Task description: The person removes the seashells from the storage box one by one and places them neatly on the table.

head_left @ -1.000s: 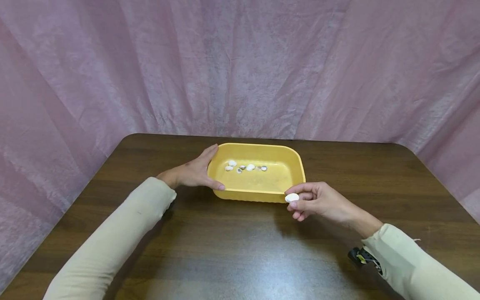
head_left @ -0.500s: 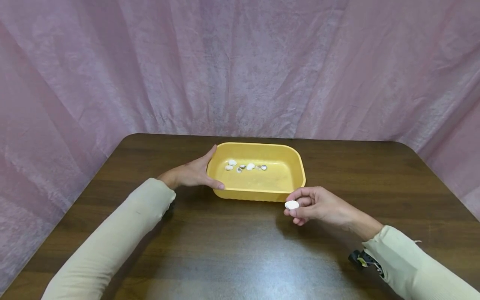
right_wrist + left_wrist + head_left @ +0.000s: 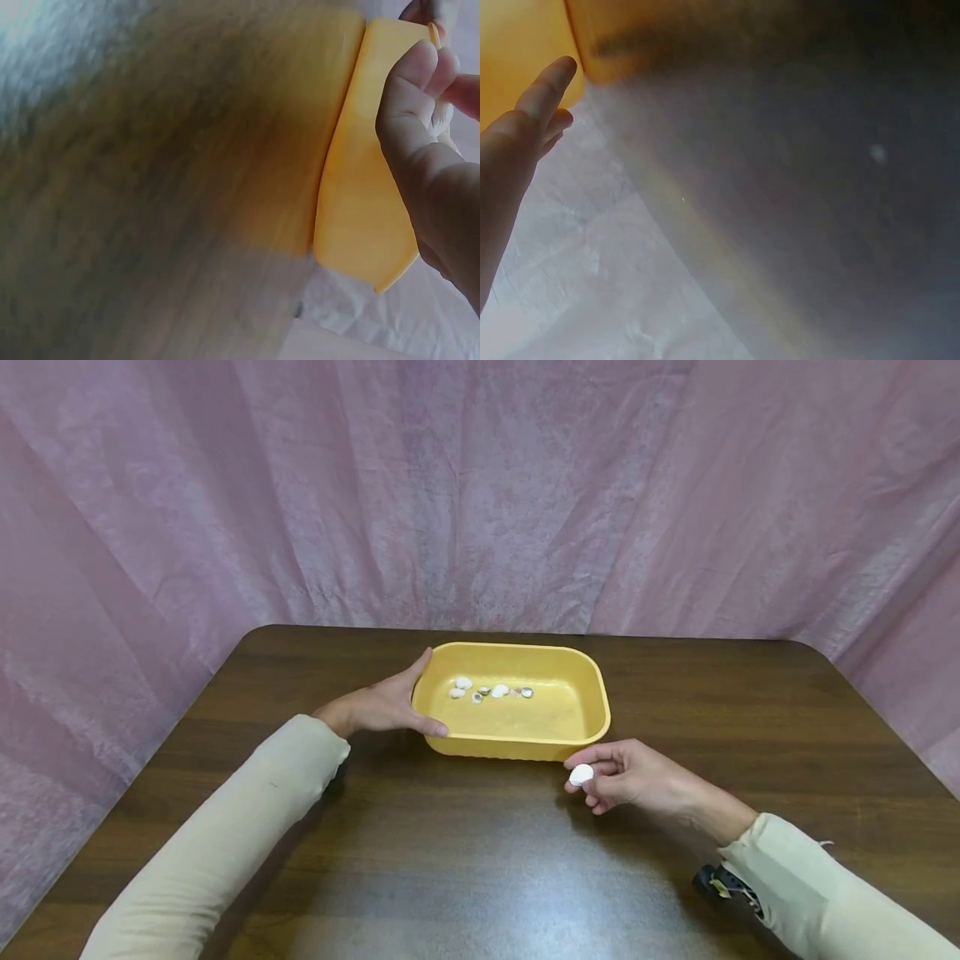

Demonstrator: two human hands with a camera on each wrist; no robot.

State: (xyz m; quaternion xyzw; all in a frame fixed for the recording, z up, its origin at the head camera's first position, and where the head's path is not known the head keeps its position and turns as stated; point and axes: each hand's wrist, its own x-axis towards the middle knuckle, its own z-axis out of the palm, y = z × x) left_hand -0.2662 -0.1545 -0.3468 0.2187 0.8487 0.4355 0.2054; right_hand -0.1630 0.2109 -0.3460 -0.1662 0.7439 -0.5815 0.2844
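Note:
A yellow plastic tub (image 3: 517, 748) stands on the table in the head view, with several small seashells (image 3: 500, 691) lying on its floor. My left hand (image 3: 381, 704) rests against the tub's left end, thumb on the front wall and the other fingers stretched along the side. In the left wrist view, that hand's fingers (image 3: 546, 90) look straight beside the yellow wall. Just outside the front right corner, my right hand (image 3: 637, 777) pinches a white seashell (image 3: 581, 775) between thumb and fingers. In the right wrist view the hand (image 3: 431, 150) mostly hides this shell.
The brown wooden table (image 3: 480, 860) has rounded far corners. Right behind its far edge hangs a pink curtain (image 3: 480, 510). A dark strap (image 3: 727, 892) shows at the right sleeve.
My right hand has lowered slightly toward me, and the shell in it has turned to show a rounder face. My left hand and the tub stay nearly in place.

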